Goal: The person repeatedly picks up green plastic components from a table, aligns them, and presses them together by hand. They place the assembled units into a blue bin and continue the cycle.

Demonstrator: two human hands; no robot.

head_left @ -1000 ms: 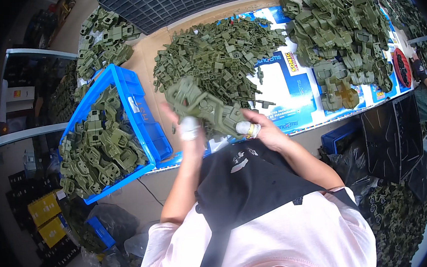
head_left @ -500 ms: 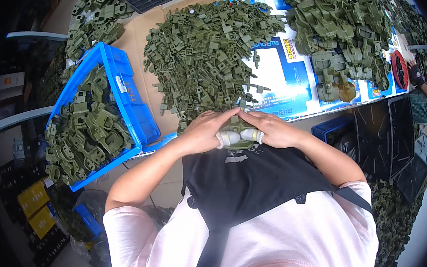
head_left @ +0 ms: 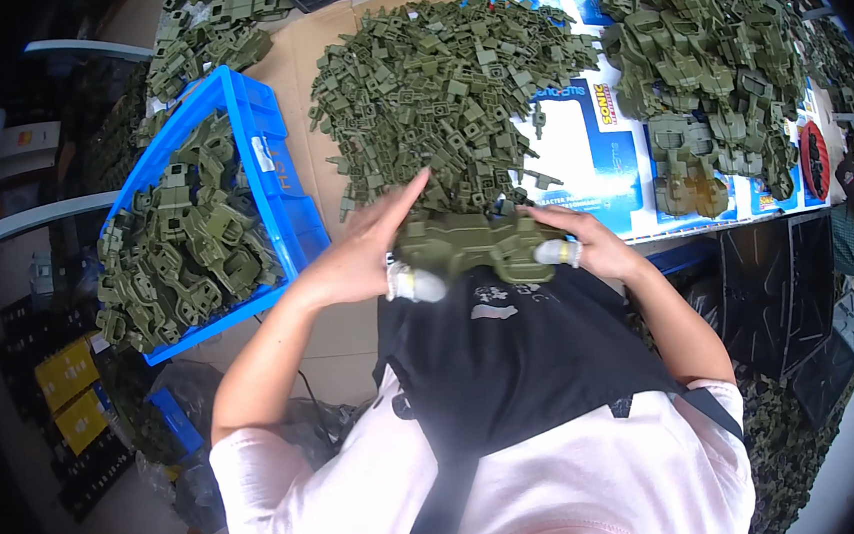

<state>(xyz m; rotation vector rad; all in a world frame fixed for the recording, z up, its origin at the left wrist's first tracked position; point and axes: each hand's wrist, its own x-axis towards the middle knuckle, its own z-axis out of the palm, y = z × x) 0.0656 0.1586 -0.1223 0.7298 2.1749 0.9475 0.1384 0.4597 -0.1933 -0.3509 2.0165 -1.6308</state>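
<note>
Olive-green plastic shell (head_left: 470, 244) sits at the table's (head_left: 690, 231) near edge, its right end gripped between the right hand's (head_left: 598, 245) thumb and fingers. The left hand (head_left: 351, 261) is open, fingers outstretched, at the other end; I cannot tell whether it touches. A heap of small green parts (head_left: 434, 96) lies beyond; a blue crate (head_left: 293, 215) stands at the near left corner.

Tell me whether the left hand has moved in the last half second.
Yes. Judged against the blue bin, the left hand has moved left, nearer to it and away from the right hand.
</note>
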